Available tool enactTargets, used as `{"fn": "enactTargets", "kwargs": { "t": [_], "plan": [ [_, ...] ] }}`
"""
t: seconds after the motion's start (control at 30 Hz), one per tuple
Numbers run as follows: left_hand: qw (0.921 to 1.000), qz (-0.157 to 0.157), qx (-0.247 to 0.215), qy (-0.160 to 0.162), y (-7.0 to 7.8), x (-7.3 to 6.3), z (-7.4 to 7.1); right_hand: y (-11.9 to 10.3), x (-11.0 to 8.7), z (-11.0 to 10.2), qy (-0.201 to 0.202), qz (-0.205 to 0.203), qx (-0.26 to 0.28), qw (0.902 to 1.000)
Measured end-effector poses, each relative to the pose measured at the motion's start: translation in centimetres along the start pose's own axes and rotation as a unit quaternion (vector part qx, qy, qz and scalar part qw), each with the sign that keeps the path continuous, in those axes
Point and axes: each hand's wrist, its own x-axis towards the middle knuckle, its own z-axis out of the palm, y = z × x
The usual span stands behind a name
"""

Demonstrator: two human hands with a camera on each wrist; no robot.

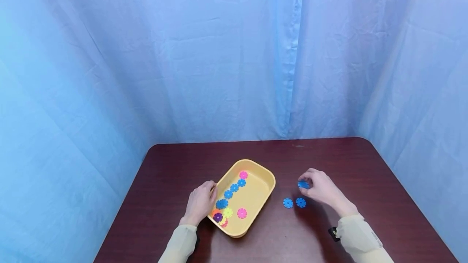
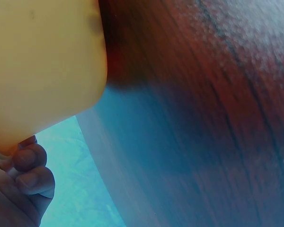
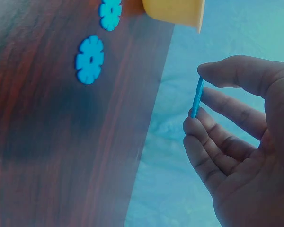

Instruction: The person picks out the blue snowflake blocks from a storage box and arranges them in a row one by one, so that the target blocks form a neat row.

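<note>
My left hand (image 1: pixel 200 201) grips the left rim of a yellow plastic tray (image 1: pixel 260 202), its fingers curled at the edge. Inside the tray, several notched flower-shaped discs lie mostly along the left side: blue discs (image 1: pixel 228 194) in a row, pink discs (image 1: pixel 242 213), a yellow-green disc (image 1: pixel 228 212) and a purple disc (image 1: pixel 217 217). Right of the tray, my right hand (image 1: pixel 321 188) pinches a blue disc (image 3: pixel 197 97) by its edges between thumb and fingers, held above the table. Two more blue discs (image 1: pixel 288 203) (image 3: pixel 90 60) lie flat just below that hand.
The dark reddish-brown wooden table (image 1: pixel 175 165) has rounded far corners. Light blue curtains (image 1: pixel 219 60) hang behind it and along both sides. A black band (image 1: pixel 333 233) shows at the right sleeve's cuff.
</note>
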Motion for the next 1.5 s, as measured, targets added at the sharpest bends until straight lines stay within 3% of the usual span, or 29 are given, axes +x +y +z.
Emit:
{"fn": "enactTargets", "kwargs": {
  "t": [0.67,1.5],
  "plan": [
    [1.0,-0.006,-0.006,-0.002,0.1,-0.3,0.0,3.0,-3.2,1.6,-0.018,0.046,0.005,0.9988],
    [1.0,-0.005,-0.006,0.001,0.1,0.0,0.0,5.1,-3.8,3.3,-0.011,0.051,-0.003,0.9986]
  ]
}}
